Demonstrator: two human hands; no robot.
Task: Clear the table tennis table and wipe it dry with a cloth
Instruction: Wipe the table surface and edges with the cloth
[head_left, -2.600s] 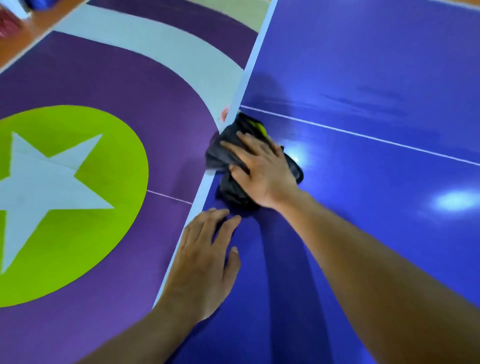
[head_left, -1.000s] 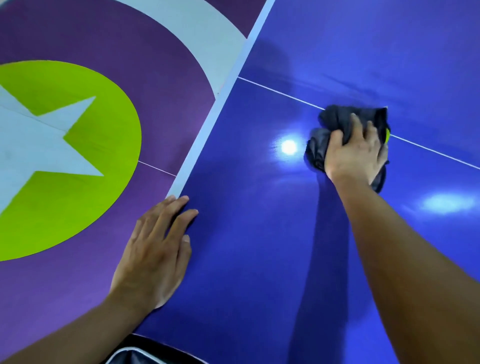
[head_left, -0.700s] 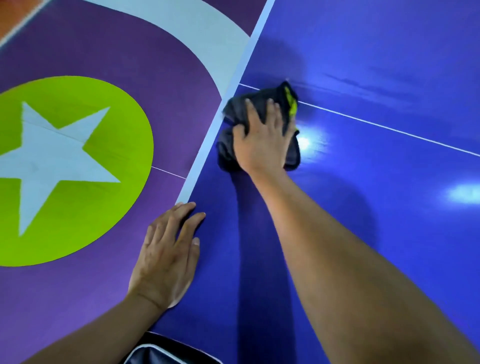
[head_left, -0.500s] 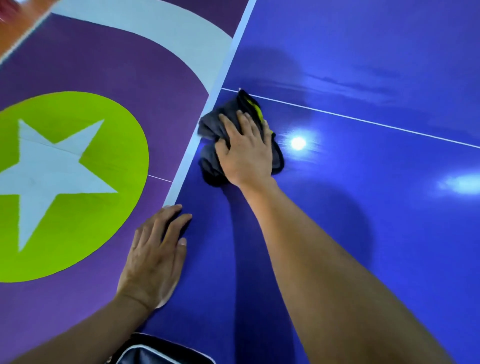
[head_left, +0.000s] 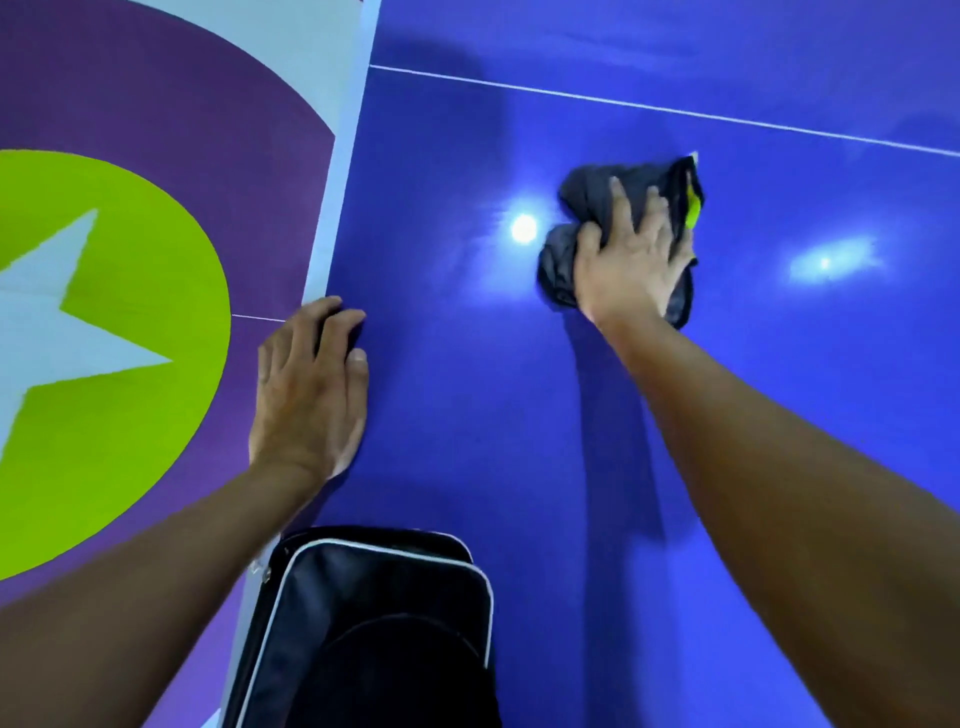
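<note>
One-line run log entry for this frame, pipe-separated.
phase: wiping | right hand: flat on dark cloth, mid-table | left hand: braced on table edge | blue table: glossy | black bag: near edge

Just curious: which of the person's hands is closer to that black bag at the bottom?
The left. The left hand rests flat on the table's edge just beyond the black bag; the right hand is farther out, pressing the cloth.

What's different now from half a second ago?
The right hand has swept the crumpled dark grey cloth rightwards, away from the blue table's white side edge, pressing it flat throughout. The left hand stays braced on that edge.
</note>
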